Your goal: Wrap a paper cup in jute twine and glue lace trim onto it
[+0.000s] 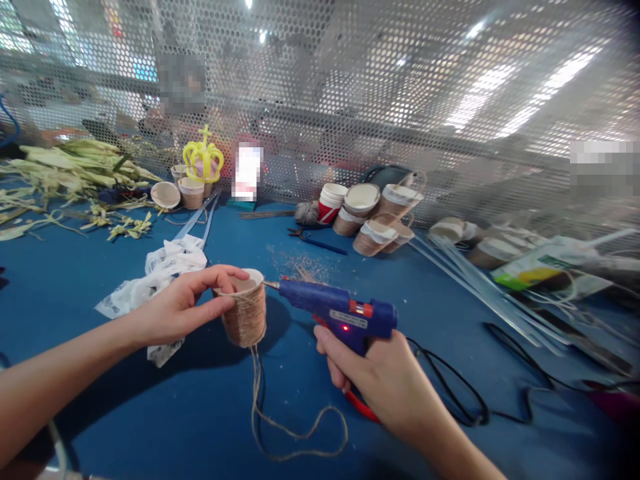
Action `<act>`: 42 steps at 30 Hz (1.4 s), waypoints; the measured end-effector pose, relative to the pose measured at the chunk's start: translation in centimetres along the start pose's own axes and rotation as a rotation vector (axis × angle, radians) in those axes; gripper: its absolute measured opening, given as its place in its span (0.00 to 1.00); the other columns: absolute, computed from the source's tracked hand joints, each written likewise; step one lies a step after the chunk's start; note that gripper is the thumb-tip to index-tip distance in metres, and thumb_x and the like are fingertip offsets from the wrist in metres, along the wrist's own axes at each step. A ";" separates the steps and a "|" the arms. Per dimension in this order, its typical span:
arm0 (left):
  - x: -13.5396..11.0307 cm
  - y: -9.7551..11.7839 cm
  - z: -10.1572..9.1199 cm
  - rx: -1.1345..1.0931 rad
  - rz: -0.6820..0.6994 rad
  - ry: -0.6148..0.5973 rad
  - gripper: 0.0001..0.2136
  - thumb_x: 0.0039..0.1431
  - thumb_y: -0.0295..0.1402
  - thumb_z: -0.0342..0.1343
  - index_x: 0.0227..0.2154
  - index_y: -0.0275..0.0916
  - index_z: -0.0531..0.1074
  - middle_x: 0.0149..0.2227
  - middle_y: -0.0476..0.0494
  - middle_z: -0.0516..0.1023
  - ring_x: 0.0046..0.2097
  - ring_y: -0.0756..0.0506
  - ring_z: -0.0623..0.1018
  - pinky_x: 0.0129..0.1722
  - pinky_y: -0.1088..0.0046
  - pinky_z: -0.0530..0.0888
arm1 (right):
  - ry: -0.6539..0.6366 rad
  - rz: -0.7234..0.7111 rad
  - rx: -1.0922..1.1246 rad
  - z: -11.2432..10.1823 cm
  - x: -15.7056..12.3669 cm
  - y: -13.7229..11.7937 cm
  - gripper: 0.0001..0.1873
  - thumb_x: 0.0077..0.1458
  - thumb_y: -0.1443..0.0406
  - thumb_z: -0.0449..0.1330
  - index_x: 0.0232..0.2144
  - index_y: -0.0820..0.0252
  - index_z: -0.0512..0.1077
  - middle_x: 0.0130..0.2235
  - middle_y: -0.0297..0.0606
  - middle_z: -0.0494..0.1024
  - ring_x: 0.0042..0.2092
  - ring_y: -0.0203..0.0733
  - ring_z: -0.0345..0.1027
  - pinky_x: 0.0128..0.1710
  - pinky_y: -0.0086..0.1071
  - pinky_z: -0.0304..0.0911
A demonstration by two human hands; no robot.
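My left hand (185,305) grips a small paper cup (245,313) wrapped in jute twine, thumb on its side and fingers over the rim. A loose end of twine (295,427) hangs from the cup and loops on the blue table. My right hand (385,380) is closed round the grip of a blue glue gun (340,312). A small red light shows on the gun's side. Its metal nozzle points left and sits right at the cup's upper edge.
A crumpled white plastic bag (160,273) lies behind my left hand. Several twine-wrapped and plain cups (375,213) stand at the back with clear glue sticks (475,280). Dried leaves (75,173) lie far left. The gun's black cord (460,393) runs right. A perforated screen (350,100) backs the table.
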State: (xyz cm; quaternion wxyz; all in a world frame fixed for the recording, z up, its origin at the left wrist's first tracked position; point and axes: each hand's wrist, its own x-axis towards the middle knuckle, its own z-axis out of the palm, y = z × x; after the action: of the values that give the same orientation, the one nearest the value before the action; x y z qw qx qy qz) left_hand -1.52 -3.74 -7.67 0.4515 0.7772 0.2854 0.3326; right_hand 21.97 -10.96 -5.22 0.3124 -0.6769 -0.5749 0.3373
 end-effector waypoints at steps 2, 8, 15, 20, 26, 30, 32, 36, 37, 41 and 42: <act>0.0 -0.1 0.0 -0.001 0.000 0.002 0.06 0.60 0.29 0.47 0.28 0.37 0.62 0.52 0.37 0.68 0.53 0.42 0.69 0.49 0.65 0.66 | 0.015 0.007 -0.002 0.0 -0.1 0.1 0.14 0.47 0.57 0.55 0.15 0.57 0.64 0.09 0.29 0.65 0.14 0.33 0.60 0.17 0.26 0.61; -0.1 -0.1 0.0 -0.007 0.000 0.005 0.05 0.60 0.29 0.47 0.28 0.37 0.62 0.51 0.37 0.69 0.53 0.42 0.68 0.48 0.65 0.66 | 0.001 0.006 -0.013 0.1 -0.2 0.0 0.15 0.47 0.58 0.55 0.14 0.57 0.63 0.09 0.30 0.65 0.14 0.32 0.60 0.17 0.26 0.61; 0.0 -0.2 0.0 -0.007 0.005 0.007 0.06 0.60 0.29 0.47 0.27 0.37 0.62 0.51 0.38 0.69 0.54 0.43 0.68 0.49 0.65 0.65 | 0.026 0.005 -0.008 0.2 -0.5 -0.3 0.14 0.47 0.59 0.55 0.15 0.57 0.64 0.10 0.29 0.64 0.14 0.32 0.58 0.16 0.26 0.59; 0.1 -0.1 0.1 -0.005 0.001 0.014 0.05 0.59 0.29 0.47 0.27 0.37 0.62 0.51 0.37 0.69 0.53 0.43 0.69 0.49 0.65 0.66 | 0.043 -0.009 0.001 0.2 -1.1 -1.0 0.15 0.49 0.61 0.55 0.15 0.58 0.64 0.11 0.29 0.64 0.15 0.31 0.59 0.19 0.26 0.60; 0.0 0.0 0.2 0.014 0.006 0.019 0.06 0.59 0.30 0.47 0.27 0.37 0.62 0.50 0.36 0.69 0.52 0.43 0.69 0.48 0.65 0.66 | -0.045 0.008 0.109 -0.9 -0.5 -1.2 0.11 0.48 0.60 0.57 0.19 0.60 0.69 0.11 0.27 0.65 0.15 0.31 0.58 0.16 0.24 0.58; 0.0 0.0 0.1 0.057 -0.009 0.025 0.06 0.59 0.31 0.46 0.28 0.38 0.62 0.50 0.36 0.69 0.53 0.42 0.68 0.47 0.65 0.66 | 0.058 -0.041 0.231 -2.7 1.6 0.2 0.12 0.45 0.57 0.60 0.22 0.62 0.69 0.16 0.30 0.69 0.19 0.32 0.62 0.19 0.24 0.60; -0.1 0.2 0.0 0.097 -0.015 0.032 0.06 0.59 0.31 0.46 0.28 0.38 0.62 0.50 0.37 0.69 0.53 0.42 0.68 0.48 0.64 0.66 | 0.256 -0.022 0.181 -3.6 3.2 1.2 0.13 0.43 0.57 0.62 0.24 0.62 0.69 0.22 0.33 0.73 0.22 0.34 0.65 0.21 0.25 0.61; -0.2 0.5 -0.1 0.200 0.006 0.053 0.06 0.58 0.31 0.47 0.27 0.38 0.62 0.48 0.38 0.70 0.51 0.42 0.70 0.48 0.62 0.65 | 0.385 0.065 -0.067 -4.6 6.6 3.4 0.11 0.48 0.60 0.58 0.20 0.61 0.66 0.16 0.31 0.68 0.18 0.33 0.61 0.18 0.26 0.59; -0.2 0.6 -0.1 0.217 0.017 0.054 0.06 0.58 0.31 0.47 0.27 0.38 0.62 0.48 0.37 0.70 0.50 0.42 0.70 0.48 0.62 0.65 | 0.380 0.087 -0.086 -4.6 7.2 3.9 0.12 0.49 0.61 0.56 0.19 0.61 0.65 0.15 0.31 0.67 0.17 0.33 0.61 0.17 0.26 0.58; -0.3 0.8 -0.1 0.240 0.067 0.060 0.05 0.58 0.31 0.46 0.26 0.38 0.62 0.45 0.37 0.71 0.50 0.42 0.69 0.48 0.61 0.65 | 0.343 0.142 -0.190 -4.4 8.6 5.1 0.14 0.48 0.60 0.57 0.16 0.59 0.64 0.13 0.34 0.68 0.17 0.37 0.65 0.19 0.29 0.62; -0.3 0.8 -0.1 0.241 0.078 0.060 0.06 0.58 0.31 0.47 0.26 0.38 0.62 0.45 0.37 0.71 0.50 0.42 0.69 0.48 0.61 0.65 | 0.347 0.143 -0.233 -4.4 8.7 5.3 0.15 0.48 0.59 0.57 0.15 0.59 0.63 0.14 0.36 0.69 0.20 0.40 0.68 0.22 0.31 0.63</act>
State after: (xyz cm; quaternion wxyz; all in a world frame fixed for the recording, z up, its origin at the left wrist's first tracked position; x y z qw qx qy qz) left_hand -1.66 -4.27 -6.97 0.3328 0.8262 0.3059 0.3363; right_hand 29.51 -3.23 -7.87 0.3014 -0.7954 -0.4981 0.1684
